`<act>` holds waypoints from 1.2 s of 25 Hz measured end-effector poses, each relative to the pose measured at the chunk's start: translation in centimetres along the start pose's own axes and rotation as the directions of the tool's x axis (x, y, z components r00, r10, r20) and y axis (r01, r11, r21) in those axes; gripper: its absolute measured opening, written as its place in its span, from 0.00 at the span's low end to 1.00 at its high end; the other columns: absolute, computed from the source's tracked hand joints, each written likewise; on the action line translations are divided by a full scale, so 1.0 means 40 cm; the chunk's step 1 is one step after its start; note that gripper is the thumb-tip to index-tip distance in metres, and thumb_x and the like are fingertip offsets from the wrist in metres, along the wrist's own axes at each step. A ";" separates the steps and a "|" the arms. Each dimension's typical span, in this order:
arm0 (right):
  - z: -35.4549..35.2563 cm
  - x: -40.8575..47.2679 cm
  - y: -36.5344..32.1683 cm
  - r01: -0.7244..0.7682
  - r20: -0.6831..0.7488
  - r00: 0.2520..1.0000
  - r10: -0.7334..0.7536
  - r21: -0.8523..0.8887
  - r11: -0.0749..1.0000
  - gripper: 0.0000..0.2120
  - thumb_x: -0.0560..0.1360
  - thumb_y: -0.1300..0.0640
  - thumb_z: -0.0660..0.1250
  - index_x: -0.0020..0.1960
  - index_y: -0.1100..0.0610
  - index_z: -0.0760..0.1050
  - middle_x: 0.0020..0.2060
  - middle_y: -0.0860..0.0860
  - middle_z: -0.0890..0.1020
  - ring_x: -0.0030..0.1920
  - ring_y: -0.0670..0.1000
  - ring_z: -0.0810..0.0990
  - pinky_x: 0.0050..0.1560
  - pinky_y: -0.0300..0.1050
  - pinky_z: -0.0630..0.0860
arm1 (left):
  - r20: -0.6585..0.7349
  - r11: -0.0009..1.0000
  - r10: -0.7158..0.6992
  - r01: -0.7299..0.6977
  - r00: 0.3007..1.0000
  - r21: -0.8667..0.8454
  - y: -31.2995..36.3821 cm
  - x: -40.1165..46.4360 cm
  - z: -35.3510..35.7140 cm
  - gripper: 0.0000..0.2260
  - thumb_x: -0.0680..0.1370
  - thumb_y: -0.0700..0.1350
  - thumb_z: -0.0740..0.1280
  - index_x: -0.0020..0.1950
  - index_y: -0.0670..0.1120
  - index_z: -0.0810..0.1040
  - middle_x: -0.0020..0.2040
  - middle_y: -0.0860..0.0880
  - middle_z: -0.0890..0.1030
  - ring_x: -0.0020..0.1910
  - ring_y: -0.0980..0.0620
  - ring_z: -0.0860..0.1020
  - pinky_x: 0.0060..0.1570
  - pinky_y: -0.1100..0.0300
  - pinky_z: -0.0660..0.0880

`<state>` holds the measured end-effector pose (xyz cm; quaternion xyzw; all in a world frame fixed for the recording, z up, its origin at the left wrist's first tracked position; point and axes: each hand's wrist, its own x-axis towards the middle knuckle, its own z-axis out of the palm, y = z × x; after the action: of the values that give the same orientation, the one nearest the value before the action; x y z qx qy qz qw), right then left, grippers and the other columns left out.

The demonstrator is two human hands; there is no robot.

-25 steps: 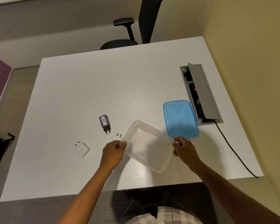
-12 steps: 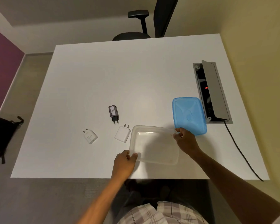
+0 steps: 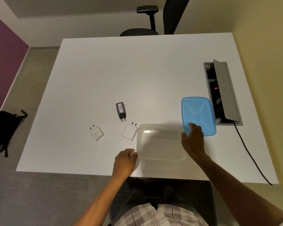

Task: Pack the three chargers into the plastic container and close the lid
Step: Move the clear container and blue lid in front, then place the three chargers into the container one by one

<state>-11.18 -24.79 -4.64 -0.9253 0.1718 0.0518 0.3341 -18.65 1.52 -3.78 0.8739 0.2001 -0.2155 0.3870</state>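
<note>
While the clear plastic container (image 3: 161, 141) sits open and empty on the tabletop (image 3: 137, 75) near its front edge, all three chargers lie off to its left: a white charger (image 3: 129, 132) just beside the container's far-left corner, a black charger (image 3: 121, 110) a little beyond that, and a second white charger (image 3: 96, 132) farther left, well apart from the container. The left hand (image 3: 125, 162) is loosely curled at the container's near-left corner, fingers touching or almost touching the rim, holding nothing that I can make out. The right hand (image 3: 192, 141) rests with fingers spread over the container's right rim, its fingertips reaching onto the blue lid (image 3: 198, 111), which lies flat just to the right. The left hand is clearly the nearer one to every charger, so the pickup probably falls to it, starting with the nearest white charger, whose long axis runs diagonally with the prongs pointing away from the person. The right hand seems placed to steady the container.
</note>
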 end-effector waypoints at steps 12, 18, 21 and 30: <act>0.302 -0.165 -0.445 0.389 0.453 0.777 -0.438 0.201 0.899 0.19 0.75 0.58 0.68 0.64 0.55 0.71 0.54 0.53 0.80 0.47 0.49 0.79 0.48 0.43 0.78 | -0.180 0.910 0.064 0.017 0.982 0.415 -0.321 0.097 -0.077 0.28 0.81 0.50 0.64 0.78 0.45 0.60 0.80 0.44 0.58 0.79 0.44 0.60 0.74 0.48 0.65; 0.494 -0.119 -0.546 0.522 0.638 0.675 -0.371 -0.058 0.851 0.31 0.74 0.59 0.69 0.73 0.57 0.60 0.63 0.61 0.72 0.60 0.62 0.76 0.58 0.57 0.76 | -0.236 0.979 -0.007 0.054 0.972 0.196 -0.432 0.136 -0.151 0.36 0.79 0.50 0.65 0.81 0.46 0.49 0.80 0.48 0.56 0.75 0.44 0.64 0.71 0.44 0.69; 0.568 -0.098 -0.589 0.569 0.672 0.648 -0.358 -0.115 0.814 0.36 0.72 0.60 0.70 0.75 0.54 0.57 0.65 0.61 0.70 0.61 0.64 0.74 0.58 0.59 0.76 | -0.165 0.943 0.064 -0.005 0.984 0.332 -0.465 0.160 -0.165 0.35 0.81 0.52 0.59 0.81 0.43 0.44 0.82 0.45 0.47 0.81 0.45 0.50 0.79 0.47 0.52; 0.667 -0.118 -0.576 0.681 0.626 0.659 -0.416 -0.264 0.683 0.35 0.71 0.65 0.67 0.75 0.51 0.58 0.63 0.59 0.71 0.58 0.61 0.74 0.51 0.56 0.78 | -0.171 0.914 0.164 -0.084 0.972 0.396 -0.507 0.172 -0.155 0.33 0.82 0.53 0.57 0.81 0.43 0.45 0.82 0.45 0.44 0.81 0.48 0.44 0.79 0.52 0.44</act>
<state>-6.96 10.06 -10.36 -0.9335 -0.2414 0.2322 0.1276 -22.05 20.08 -15.65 0.9612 0.1355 -0.1363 0.1980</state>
